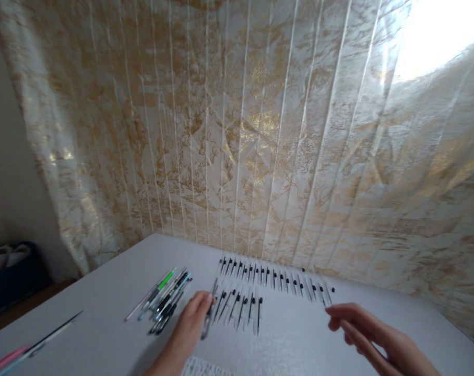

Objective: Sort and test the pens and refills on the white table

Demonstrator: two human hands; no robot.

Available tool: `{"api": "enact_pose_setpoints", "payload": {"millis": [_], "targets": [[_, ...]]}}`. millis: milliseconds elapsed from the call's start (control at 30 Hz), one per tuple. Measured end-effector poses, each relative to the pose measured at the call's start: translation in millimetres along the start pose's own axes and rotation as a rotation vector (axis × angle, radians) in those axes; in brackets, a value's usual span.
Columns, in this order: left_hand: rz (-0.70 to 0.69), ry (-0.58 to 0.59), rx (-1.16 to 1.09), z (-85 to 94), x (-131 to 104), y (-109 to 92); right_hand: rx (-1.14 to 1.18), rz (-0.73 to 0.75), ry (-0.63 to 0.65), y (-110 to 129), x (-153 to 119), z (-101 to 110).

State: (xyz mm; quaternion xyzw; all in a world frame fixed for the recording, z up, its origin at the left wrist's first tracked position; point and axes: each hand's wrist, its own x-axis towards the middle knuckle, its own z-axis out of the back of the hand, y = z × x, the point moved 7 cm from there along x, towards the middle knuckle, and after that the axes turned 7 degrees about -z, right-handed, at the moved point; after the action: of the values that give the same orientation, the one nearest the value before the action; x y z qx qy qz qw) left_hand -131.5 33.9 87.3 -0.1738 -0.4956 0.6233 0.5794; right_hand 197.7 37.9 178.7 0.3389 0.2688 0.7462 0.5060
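My left hand (193,313) is closed round a pen (209,316), which stands tilted between thumb and fingers, slightly blurred. Just right of it lies a short row of taken-apart pens (239,310) with dark refills, clear barrels and black caps. Behind that runs a longer row of the same parts (274,279). My right hand (366,331) is at the right end of this long row, its thumb and forefinger pinched together close to a thin dark refill (323,299). Whether the fingertips hold it or something else is unclear.
A heap of mixed pens (168,300), one bright green, lies left of my left hand. Farther left are a pink item (10,359) and slim pens. Printed paper (205,367) shows at the front edge. A gold-patterned curtain (240,130) hangs behind the white table (115,292).
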Motion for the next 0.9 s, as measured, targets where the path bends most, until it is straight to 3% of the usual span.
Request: {"api": "enact_pose_setpoints", "payload": {"millis": [67,100,200,267,333,433,567,767,833,900], "targets": [[0.192,0.069,-0.518,-39.6,-10,-24,0.184,-0.067,0.081,11,6,-38],[0.226,0.111,-0.703,-60.1,-15,-41,0.282,-0.103,0.109,15,8,-58],[0.316,0.248,-0.971,-110.6,-25,-76,0.573,-0.218,0.185,16,12,-107],[0.359,0.329,-1.01,-127.9,-27,-85,0.742,-0.304,0.273,8,13,-130],[0.321,0.286,-1.044,-124.5,-20,-86,0.832,-0.353,0.338,-1,14,-144],[0.234,0.163,-1.122,-101.3,-3,-83,0.858,-0.362,0.389,-8,17,-157],[0.213,0.208,-1.172,-84.0,9,-84,0.944,-0.37,0.451,-2,19,-170],[0.259,0.149,-1.232,-71.4,20,-77,0.974,-0.407,0.488,9,16,-168],[0.347,0.016,-1.297,-60.5,30,-66,0.807,-0.375,0.413,6,15,-162],[0.451,-0.211,-1.342,-43.0,39,-49,0.603,-0.317,0.32,4,13,-154]]}}
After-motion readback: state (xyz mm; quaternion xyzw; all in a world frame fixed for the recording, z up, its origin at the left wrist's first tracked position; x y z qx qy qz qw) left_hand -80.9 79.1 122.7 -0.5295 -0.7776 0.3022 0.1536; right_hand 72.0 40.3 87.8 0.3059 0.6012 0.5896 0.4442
